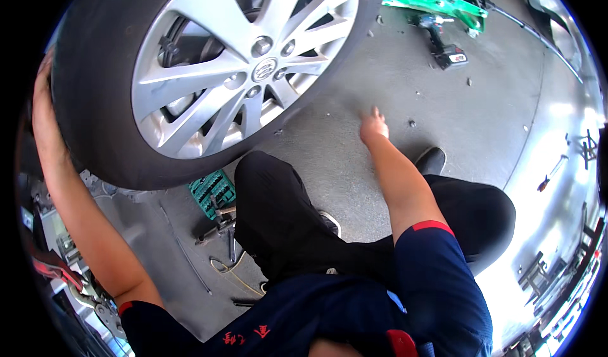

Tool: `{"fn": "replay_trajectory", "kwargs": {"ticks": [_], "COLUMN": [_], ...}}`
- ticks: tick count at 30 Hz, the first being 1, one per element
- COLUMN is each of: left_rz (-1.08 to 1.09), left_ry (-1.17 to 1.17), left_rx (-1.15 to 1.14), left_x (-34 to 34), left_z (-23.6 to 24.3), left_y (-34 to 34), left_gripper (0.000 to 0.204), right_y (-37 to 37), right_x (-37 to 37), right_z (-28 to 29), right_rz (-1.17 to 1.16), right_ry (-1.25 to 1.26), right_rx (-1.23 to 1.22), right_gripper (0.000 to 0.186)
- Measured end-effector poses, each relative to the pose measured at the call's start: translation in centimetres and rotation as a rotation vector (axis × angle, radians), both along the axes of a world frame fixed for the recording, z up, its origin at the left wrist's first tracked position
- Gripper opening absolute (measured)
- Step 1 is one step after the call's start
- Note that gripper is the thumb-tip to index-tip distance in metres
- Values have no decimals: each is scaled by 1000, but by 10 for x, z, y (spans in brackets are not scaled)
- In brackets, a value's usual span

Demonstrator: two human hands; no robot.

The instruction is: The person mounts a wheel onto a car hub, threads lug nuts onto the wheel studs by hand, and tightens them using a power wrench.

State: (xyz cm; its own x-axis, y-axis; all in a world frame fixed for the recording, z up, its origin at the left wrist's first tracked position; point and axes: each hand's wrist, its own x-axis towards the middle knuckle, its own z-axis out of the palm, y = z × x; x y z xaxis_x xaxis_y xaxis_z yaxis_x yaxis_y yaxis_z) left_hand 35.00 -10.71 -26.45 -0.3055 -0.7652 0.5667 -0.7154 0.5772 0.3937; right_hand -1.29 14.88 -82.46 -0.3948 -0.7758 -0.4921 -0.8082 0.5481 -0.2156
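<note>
A car wheel (218, 119) with a silver spoked rim and a black tyre fills the upper left, standing up off the floor. Lug nuts or bolts (261, 45) show around its centre cap. My left hand (43, 75) holds the tyre's outer left side, its fingers partly hidden at the edge. My right hand (374, 128) reaches out low over the grey floor, fingers apart and slightly blurred, with nothing seen in it. Closest to it is a small dark piece (412, 123), perhaps a lug nut. A cordless impact wrench (443, 43) lies farther off.
A green floor jack (437, 4) with a long handle stands at the far right. Other small pieces (469, 81) are scattered on the floor. By my left knee are a teal tool case (212, 192), metal tools (223, 221) and a thin rod (187, 252). A screwdriver-like tool (543, 183) lies far right.
</note>
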Motion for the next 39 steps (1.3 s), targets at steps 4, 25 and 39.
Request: {"fn": "replay_trajectory", "kwargs": {"ticks": [4, 25, 39], "left_rz": [-129, 39, -178], "left_ry": [-7, 87, -278], "left_rx": [31, -14, -335], "left_x": [-17, -46, 4], "left_z": [-3, -3, -20], "left_y": [16, 46, 0], "left_gripper": [46, 37, 42], "right_y": [20, -106, -107], "right_x": [-9, 152, 157], "right_z": [-21, 282, 289], "right_rz": [-245, -286, -517], "right_ry": [-165, -1155, -1510], "right_rx": [-96, -914, -393], "right_gripper": [29, 32, 56]}}
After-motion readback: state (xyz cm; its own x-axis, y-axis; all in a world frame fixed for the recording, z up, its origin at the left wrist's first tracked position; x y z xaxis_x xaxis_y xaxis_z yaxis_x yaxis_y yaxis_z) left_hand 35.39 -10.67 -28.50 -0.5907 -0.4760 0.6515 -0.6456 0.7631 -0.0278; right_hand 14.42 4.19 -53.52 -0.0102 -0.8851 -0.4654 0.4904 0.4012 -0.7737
